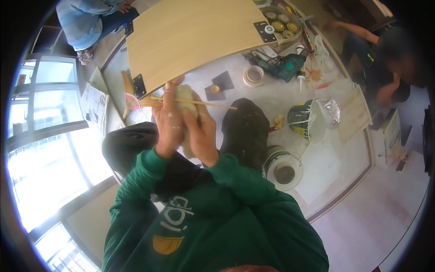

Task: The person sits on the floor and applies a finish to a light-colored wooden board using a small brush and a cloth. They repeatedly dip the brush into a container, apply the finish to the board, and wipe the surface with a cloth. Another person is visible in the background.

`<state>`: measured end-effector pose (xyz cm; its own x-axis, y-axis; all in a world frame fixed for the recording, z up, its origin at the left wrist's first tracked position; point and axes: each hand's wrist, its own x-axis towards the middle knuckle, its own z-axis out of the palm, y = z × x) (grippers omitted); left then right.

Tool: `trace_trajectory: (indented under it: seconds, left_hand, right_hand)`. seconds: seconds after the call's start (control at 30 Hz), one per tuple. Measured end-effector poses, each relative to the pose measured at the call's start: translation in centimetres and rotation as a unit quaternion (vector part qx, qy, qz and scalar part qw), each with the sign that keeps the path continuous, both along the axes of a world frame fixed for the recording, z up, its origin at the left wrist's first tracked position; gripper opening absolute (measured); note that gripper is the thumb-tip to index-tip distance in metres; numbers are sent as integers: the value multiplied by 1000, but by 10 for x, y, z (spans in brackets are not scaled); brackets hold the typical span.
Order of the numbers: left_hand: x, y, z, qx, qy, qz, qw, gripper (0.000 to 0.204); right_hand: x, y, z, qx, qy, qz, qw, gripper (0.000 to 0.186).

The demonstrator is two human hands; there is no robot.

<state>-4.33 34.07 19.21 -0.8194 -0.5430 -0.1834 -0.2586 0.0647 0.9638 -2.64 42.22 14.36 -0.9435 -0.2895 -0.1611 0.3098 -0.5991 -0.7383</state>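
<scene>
My left hand (169, 122) and my right hand (201, 131) are brought together in front of my knees. Between them is a pale, soft, cloth-like thing (185, 96), sticking out above and below the palms; its exact kind is not clear. A thin wooden stick (213, 104) crosses at the fingers of both hands, its free end pointing right. Pale specks mark the skin of my hands. Just beyond my fingertips is the near edge of a light wooden panel (195, 36), which has black metal plates (138, 84) at its corners.
A green power tool (287, 67) and a tape roll (253, 75) lie right of the panel. Paint-type buckets (295, 174) stand by my right knee. Foil (329, 112) rests by a white container. One person (392, 59) crouches at right, another (86, 22) sits far left.
</scene>
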Motion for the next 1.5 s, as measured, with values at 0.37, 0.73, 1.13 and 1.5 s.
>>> trace_trajectory:
  seconds: [0.37, 0.73, 1.13, 1.5]
  left_hand:
    - [-23, -105, 34, -117, 207, -33, 971, 69]
    - [-32, -185, 11, -196, 77, 90, 973, 64]
    - [-38, -177, 15, -239, 52, 62, 968, 64]
    - [-34, -179, 16, -231, 43, 63, 970, 64]
  right_hand:
    - [-105, 93, -105, 127, -102, -135, 977, 30]
    - [-237, 139, -151, 137, 5, -278, 951, 26]
    - [-261, 115, -161, 106, -18, -315, 943, 23]
    - [-235, 87, -144, 108, -4, -298, 949, 18]
